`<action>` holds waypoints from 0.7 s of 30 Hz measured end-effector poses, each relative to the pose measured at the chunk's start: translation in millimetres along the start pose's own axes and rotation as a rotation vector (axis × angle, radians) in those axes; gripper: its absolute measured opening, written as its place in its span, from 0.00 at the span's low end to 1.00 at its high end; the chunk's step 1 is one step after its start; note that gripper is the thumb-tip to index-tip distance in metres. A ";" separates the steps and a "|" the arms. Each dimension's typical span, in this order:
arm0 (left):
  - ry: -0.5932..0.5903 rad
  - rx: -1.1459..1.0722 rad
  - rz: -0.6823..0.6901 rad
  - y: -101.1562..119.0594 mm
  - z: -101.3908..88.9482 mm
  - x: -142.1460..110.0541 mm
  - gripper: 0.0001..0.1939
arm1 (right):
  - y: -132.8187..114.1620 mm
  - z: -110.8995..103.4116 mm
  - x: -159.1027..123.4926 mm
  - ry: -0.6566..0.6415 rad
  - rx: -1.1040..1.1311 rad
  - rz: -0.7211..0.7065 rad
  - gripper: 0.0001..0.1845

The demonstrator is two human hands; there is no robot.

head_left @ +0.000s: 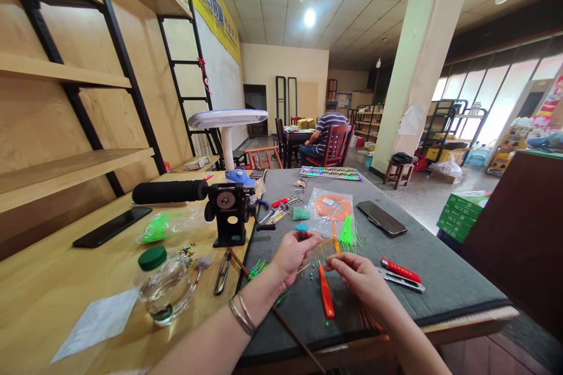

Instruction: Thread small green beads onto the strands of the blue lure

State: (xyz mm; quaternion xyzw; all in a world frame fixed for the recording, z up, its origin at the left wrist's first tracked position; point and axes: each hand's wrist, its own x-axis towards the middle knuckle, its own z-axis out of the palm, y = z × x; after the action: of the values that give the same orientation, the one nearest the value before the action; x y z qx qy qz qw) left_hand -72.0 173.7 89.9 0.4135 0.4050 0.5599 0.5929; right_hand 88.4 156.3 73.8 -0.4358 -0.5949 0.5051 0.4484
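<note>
Over the grey mat [281, 187] my left hand [292, 259] is closed in a pinch, a bracelet on its wrist. My right hand [358, 275] faces it, thumb and fingertips also pressed together. A thin yellowish strand [324, 244] shows between the fingertips of both hands; its ends are too fine to follow. Just below lies an orange-handled pointed tool [326, 294], apart from the hands, with small green beads near its tip. Beyond the fingers are bright green strands [347, 235] and an orange coil [333, 207] on a clear bag. Blue beads [301, 227] lie behind my left hand.
To the left stand a black hand-cranked device [229, 214], a green-capped bottle [162, 287], and a lamp [227, 146]. A phone [382, 218] and a red cutter [401, 270] lie to the right. Farther back, a person [328, 132] sits at another table.
</note>
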 end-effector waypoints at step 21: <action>-0.345 0.630 0.179 11.1 -18.1 -10.3 0.09 | 5.2 -5.2 -33.1 0.133 -0.064 -0.067 0.20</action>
State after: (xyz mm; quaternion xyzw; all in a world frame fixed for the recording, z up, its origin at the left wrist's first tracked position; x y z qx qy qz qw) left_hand -93.2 164.5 94.6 0.6979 0.4139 0.3794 0.4446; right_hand 101.0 125.8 66.0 -0.4623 -0.5937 0.4406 0.4895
